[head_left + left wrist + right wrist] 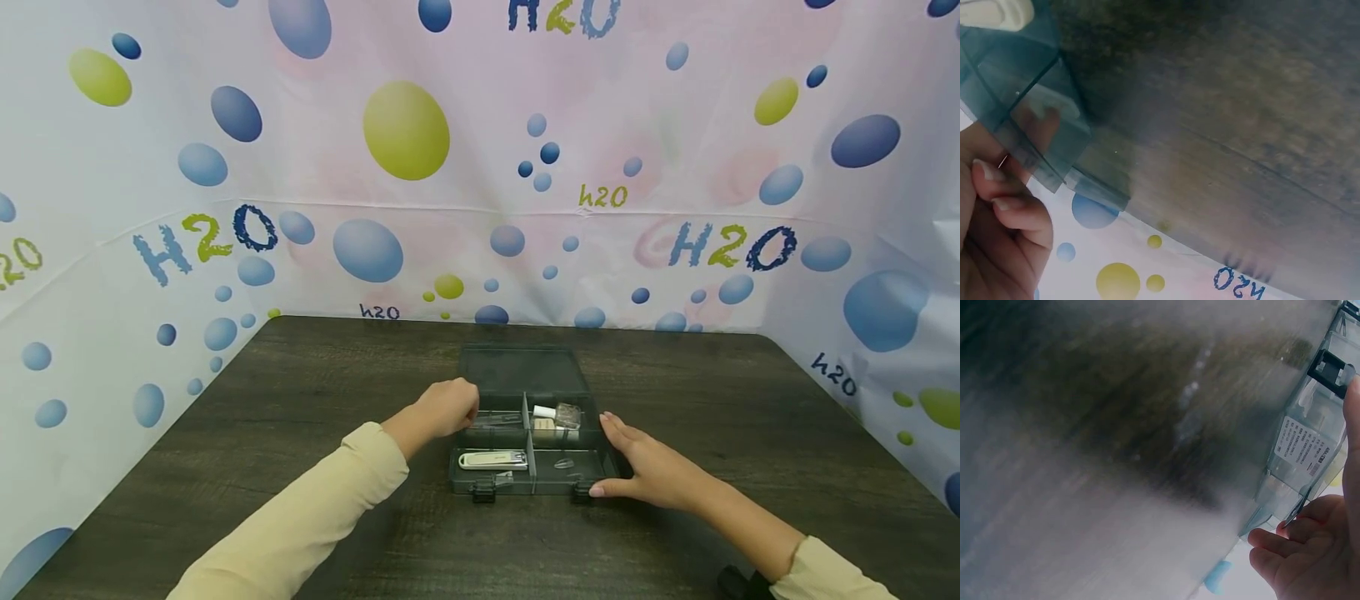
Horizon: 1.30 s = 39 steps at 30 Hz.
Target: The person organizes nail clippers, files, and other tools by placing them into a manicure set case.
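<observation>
A dark translucent compartment box (567, 478) lies on the table with its lid (521, 371) folded back. My left hand (447, 407) reaches into its rear left compartment, near thin metal tools (497, 419). In the left wrist view, the ring and little fingers curl outside the wall; the fingertips inside are blurred behind plastic, so what they hold is unclear. My right hand (648, 467) holds the box's right side, thumb at the front latch (582, 492), fingers at the far side. A nail clipper (492, 460) lies in the front left compartment.
The rear right compartment holds a small bottle with a white cap (567, 415) and pale blocks (546, 428). A small clear piece (564, 463) lies front right. A printed label (1302, 446) is on the box's side. The dark wooden table (360, 375) meets a bubble-patterned curtain (465, 200).
</observation>
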Tool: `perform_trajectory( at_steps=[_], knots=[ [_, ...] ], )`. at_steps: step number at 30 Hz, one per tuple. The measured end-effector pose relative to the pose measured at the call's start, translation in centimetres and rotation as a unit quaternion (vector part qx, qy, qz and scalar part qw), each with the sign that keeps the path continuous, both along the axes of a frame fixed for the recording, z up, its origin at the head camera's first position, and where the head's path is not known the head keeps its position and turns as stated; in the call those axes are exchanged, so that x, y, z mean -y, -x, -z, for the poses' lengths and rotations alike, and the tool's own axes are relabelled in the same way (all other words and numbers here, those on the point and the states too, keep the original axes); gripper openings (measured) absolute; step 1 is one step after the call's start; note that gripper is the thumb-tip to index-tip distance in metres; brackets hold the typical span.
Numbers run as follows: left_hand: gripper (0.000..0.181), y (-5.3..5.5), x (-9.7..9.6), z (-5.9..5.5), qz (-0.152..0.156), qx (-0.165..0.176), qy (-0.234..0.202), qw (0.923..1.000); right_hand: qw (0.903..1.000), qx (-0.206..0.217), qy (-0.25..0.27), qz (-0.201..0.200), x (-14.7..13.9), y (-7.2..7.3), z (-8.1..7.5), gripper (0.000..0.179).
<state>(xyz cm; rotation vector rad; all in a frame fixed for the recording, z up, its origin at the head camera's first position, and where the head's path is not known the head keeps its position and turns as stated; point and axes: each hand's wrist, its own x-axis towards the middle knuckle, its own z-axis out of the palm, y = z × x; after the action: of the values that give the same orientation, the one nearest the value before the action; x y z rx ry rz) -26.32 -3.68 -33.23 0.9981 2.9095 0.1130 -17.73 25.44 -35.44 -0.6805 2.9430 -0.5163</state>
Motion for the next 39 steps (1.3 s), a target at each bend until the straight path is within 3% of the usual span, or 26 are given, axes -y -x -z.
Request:
perform_trajectory(
  at_steps=[6,14,24,28,33,39],
  knots=[
    [0.014,0.4,-0.3,-0.2,-0.011,0.001,0.041,0.9991,1.0,0.006,0.001,0.001,0.2,-0.1,-0.1,0.107],
    [0.017,0.5,-0.7,-0.2,-0.031,0.016,0.058,0.9977,1.0,0.003,0.001,-0.005,0.2,0.0,0.0,0.106],
    [0.028,0.7,-1.0,0.1,-0.022,-0.001,0.084,0.9962,1.0,0.006,0.002,-0.001,0.2,0.1,0.1,0.106],
    [0.02,0.6,-0.6,0.2,-0.017,-0.012,0.06,0.998,1.0,0.009,0.001,0.0,0.2,0.2,0.2,0.105],
    [0.014,0.6,0.4,0.4,-0.006,-0.033,-0.017,0.9993,0.9999,0.013,0.002,0.0,0.2,0.2,0.0,0.106],
    [0.014,-0.2,1.7,0.1,0.016,-0.088,-0.103,0.9907,0.9999,0.016,0.0,0.0,0.2,0.1,-0.2,0.106]
  ],
)
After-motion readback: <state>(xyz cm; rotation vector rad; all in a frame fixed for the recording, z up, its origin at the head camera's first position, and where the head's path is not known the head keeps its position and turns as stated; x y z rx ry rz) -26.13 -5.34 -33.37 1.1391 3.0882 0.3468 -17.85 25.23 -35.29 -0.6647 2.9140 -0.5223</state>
